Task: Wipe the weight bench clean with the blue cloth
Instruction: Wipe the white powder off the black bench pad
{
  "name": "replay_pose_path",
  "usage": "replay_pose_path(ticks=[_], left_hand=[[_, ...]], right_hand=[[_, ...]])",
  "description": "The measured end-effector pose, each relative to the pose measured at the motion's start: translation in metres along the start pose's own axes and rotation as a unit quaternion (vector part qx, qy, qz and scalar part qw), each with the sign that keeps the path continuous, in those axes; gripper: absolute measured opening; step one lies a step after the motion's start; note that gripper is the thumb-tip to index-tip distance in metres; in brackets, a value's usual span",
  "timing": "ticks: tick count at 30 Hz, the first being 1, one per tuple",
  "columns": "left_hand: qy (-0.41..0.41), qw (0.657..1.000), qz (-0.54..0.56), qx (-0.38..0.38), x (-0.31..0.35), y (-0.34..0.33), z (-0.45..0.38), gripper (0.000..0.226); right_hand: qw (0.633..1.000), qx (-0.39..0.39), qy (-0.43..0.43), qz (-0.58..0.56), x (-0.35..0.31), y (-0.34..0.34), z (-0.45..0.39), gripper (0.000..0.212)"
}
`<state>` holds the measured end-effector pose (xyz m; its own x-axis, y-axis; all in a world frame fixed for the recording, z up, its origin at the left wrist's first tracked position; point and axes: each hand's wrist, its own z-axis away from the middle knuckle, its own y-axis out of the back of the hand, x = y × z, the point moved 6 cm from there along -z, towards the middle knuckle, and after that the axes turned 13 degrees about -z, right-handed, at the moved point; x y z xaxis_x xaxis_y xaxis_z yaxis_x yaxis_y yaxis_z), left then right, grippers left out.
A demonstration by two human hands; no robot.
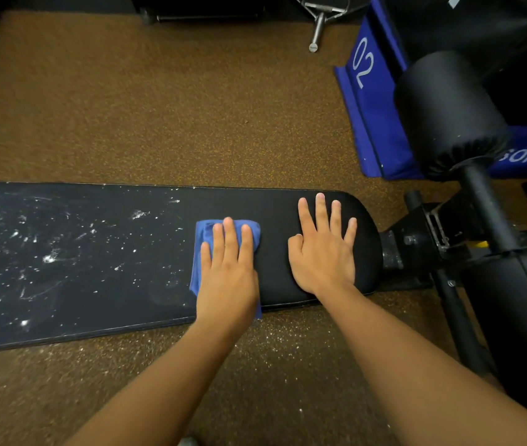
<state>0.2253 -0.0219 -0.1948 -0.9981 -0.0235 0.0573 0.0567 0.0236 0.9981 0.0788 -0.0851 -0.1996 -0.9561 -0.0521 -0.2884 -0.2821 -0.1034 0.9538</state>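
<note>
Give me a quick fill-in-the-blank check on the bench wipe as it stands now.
1. The left hand presses flat on the ____ cloth.
2. The right hand rests on the bench pad, holding ____.
3. White specks cover the pad to the ____ of the cloth.

Missing words: blue; nothing; left
</note>
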Motion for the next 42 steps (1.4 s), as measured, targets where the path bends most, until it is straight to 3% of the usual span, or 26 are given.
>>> replay_pose_path(ticks=[6,11,16,24,28,34,38,42], left_hand=[[0.037,0.999,-0.012,-0.011,-0.023,0.004,-0.063,0.061],[0.069,0.998,0.008,-0.005,-0.034,0.002,-0.03,0.062],[0.044,0.999,-0.002,-0.017,-0.023,-0.003,0.014,0.063],[0.066,0.998,-0.02,-0.014,-0.05,0.0,-0.056,0.061],[0.091,0.996,0.0,0.001,-0.053,0.001,-0.048,0.062],[0.022,1.0,-0.01,-0.003,-0.02,-0.002,0.019,0.061],[-0.014,1.0,0.016,-0.007,-0.011,0.001,-0.017,0.064],[0.012,1.0,-0.006,-0.006,-0.031,0.003,-0.06,0.063]], right_hand=[[1.0,-0.007,0.002,0.002,0.003,0.0,-0.001,0.063],[1.0,-0.005,0.005,0.006,0.003,0.0,-0.002,0.063],[1.0,-0.002,0.001,0.011,0.002,-0.001,-0.001,0.063],[1.0,-0.005,0.005,0.006,0.003,0.0,-0.001,0.063],[1.0,-0.006,0.005,0.004,0.003,0.0,-0.002,0.063],[1.0,0.002,-0.001,0.002,0.002,-0.001,0.0,0.063],[1.0,0.001,-0.001,0.002,0.002,-0.002,-0.001,0.063],[1.0,0.001,-0.001,0.007,0.002,-0.001,-0.001,0.063]])
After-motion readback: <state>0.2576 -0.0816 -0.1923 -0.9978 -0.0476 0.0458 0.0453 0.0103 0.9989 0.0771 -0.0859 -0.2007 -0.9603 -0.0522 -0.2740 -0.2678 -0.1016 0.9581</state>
